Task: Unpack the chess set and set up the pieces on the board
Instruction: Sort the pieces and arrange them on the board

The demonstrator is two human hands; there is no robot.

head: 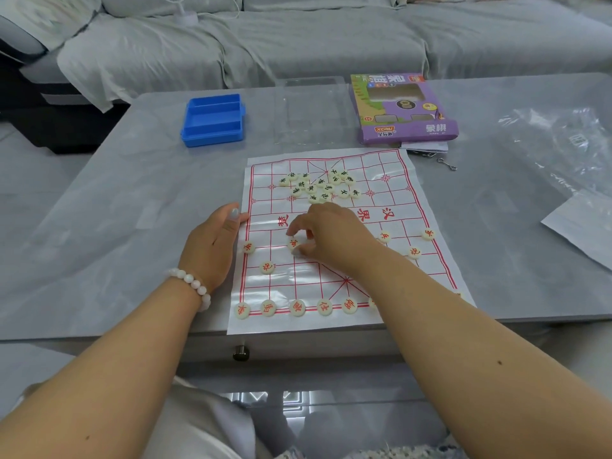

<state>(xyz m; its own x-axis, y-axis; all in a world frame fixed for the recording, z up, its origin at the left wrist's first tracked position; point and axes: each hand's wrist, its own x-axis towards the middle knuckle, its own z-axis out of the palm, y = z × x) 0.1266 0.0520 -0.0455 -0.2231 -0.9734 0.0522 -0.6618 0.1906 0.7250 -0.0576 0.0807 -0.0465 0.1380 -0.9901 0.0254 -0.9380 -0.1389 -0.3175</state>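
Observation:
A thin white board sheet (390, 266) with a red grid lies on the grey table. My right hand (328, 236) pinches a red-lettered piece (293, 243) on the near half, between thumb and fingers. My left hand (212, 246) rests on the table at the sheet's left edge, its thumb touching the sheet. Red-lettered pieces stand along the near row (297, 308), with others at the sides (267, 267) and on the right (428, 234). A loose heap of black-lettered pieces (319, 187) lies on the far half.
A blue plastic case (213, 120) and a clear lid (311, 111) sit beyond the board. The purple game box (402, 107) is at the back right, with crumpled clear wrap (563, 144) on the right. A grey sofa (298, 38) stands behind the table.

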